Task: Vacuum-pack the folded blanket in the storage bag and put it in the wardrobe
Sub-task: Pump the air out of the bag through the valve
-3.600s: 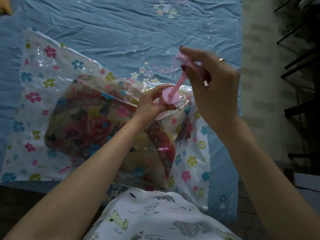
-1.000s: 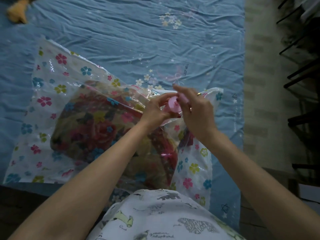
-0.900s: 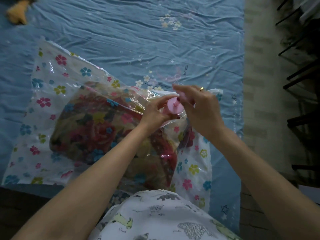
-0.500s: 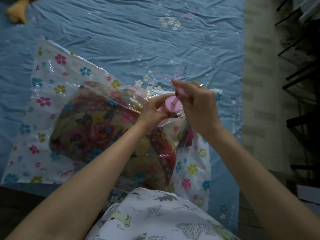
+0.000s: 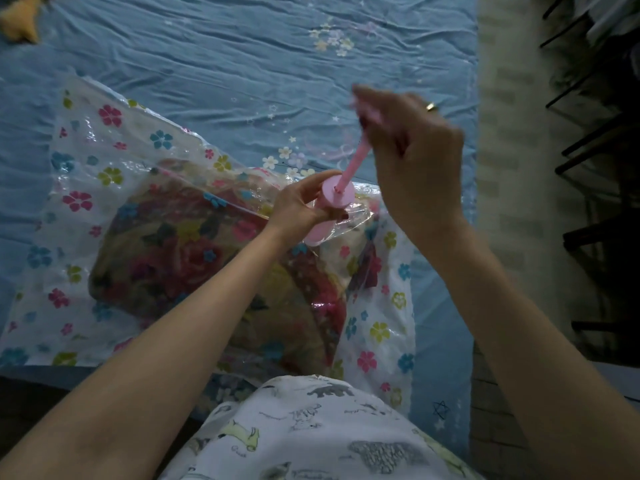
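My right hand (image 5: 415, 161) grips the raised plunger handle (image 5: 363, 116) above the pump (image 5: 332, 206), which my left hand (image 5: 298, 209) clasps (rod (image 5: 353, 164) tilts up-right), so I'd push back down along it.

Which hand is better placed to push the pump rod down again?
The right hand: it already grips the raised rod. The left hand holds the pump body.

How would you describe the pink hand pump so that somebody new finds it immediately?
On the blue bedsheet lies a flowered storage bag with a blanket inside. At its right end, the left hand grips the pink hand pump, the only plain pink plastic thing, with a thin rod rising from it.
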